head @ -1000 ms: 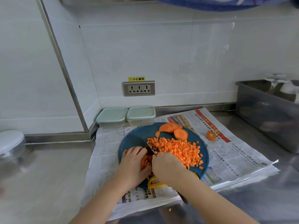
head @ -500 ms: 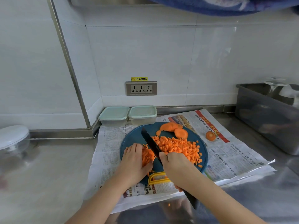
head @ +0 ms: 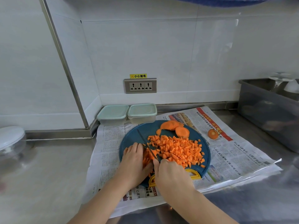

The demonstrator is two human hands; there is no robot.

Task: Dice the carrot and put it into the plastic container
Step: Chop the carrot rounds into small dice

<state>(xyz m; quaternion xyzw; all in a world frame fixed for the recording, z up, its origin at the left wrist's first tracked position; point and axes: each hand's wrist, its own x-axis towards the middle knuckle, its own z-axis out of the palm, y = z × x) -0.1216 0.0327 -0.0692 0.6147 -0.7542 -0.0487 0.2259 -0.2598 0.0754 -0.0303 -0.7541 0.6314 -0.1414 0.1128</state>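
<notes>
A round blue cutting board (head: 134, 136) with a yellow handle lies on newspaper. A heap of diced carrot (head: 176, 149) covers its middle and right. Several carrot slices (head: 173, 126) lie at its far edge. My left hand (head: 134, 159) presses down on carrot strips (head: 146, 160) at the board's left. My right hand (head: 171, 173) grips a knife (head: 146, 143); its dark blade runs away from me, down beside my left fingers. Two lidded plastic containers (head: 113, 114) (head: 142, 113) stand behind the board against the wall.
A carrot end (head: 212, 133) lies on the newspaper (head: 234, 152) right of the board. A dark grey bin (head: 267, 110) with glassware stands at the right. A white-lidded container (head: 11, 139) sits at the far left on the steel counter. A wall socket (head: 140, 86) is behind.
The knife rose and tilted half a second ago, then came back down next to my left fingers. The diced heap has spread a little wider.
</notes>
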